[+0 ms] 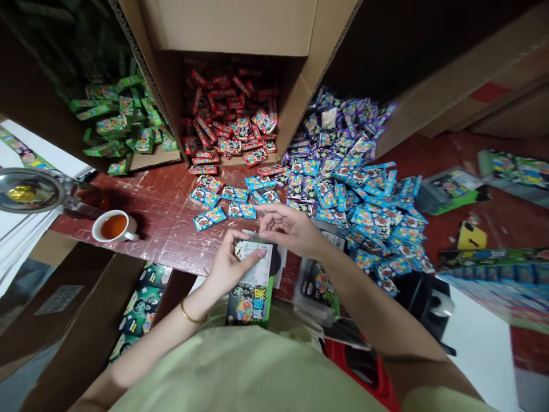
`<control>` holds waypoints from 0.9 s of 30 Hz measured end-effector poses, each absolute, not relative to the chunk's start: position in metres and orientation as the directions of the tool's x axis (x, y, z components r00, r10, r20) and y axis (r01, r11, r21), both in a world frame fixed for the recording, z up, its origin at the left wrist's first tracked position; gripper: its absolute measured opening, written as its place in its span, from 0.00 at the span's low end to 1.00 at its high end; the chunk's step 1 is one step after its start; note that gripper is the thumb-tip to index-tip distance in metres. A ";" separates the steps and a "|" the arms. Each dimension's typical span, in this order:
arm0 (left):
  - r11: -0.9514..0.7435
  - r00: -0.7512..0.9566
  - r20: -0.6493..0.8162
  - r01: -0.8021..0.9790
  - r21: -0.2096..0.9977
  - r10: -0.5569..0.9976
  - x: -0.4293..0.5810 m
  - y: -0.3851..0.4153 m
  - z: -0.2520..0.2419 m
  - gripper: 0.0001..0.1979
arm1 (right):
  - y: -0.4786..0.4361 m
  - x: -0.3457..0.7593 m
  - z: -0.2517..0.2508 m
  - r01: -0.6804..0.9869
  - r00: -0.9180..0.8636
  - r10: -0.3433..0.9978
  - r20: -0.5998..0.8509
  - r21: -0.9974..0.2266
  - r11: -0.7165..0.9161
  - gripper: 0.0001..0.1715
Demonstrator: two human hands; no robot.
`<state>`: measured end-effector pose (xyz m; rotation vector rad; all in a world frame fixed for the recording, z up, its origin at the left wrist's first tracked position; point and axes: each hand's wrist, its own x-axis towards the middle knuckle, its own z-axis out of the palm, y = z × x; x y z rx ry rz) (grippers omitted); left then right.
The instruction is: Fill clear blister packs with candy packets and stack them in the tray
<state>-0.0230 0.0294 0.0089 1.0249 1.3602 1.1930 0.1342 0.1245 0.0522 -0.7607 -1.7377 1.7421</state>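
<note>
Label (253, 269): print too small for me to read. Right hand (289, 229) curled; I can't tell whether it pinches anything. Glass pot (23, 194) cut by the left edge. Deeper green packets (100, 92) blur into shadow. Left forearm (165, 335) runs off the bottom edge.

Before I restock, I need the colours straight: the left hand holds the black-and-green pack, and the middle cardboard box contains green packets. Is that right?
Not quite: the head view shows red packets in the middle cardboard box, not green ones. The left hand does hold the black-and-green pack.
</note>
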 end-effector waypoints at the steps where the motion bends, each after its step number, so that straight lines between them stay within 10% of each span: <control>1: 0.147 -0.118 -0.147 -0.007 0.989 0.982 -0.021 0.030 0.010 0.18 | 0.124 0.134 0.055 0.033 -0.696 0.718 -0.023 -0.999 -0.001 0.25; 8: 0.134 -0.125 -0.122 0.097 0.986 0.985 -0.017 0.030 0.010 0.19 | 0.123 0.134 0.047 0.151 -0.674 0.736 -0.063 -0.987 0.054 0.27; 17: 0.155 -0.087 -0.163 -0.084 0.984 0.983 -0.010 0.026 0.005 0.27 | 0.122 0.140 0.007 0.005 -0.673 0.552 -0.491 -0.750 -0.661 0.20; 27: 0.466 0.463 -0.274 -0.373 0.802 0.843 -0.051 0.020 0.016 0.41 | 0.131 0.195 0.019 -0.005 -0.329 0.919 -0.218 -0.972 -0.233 0.39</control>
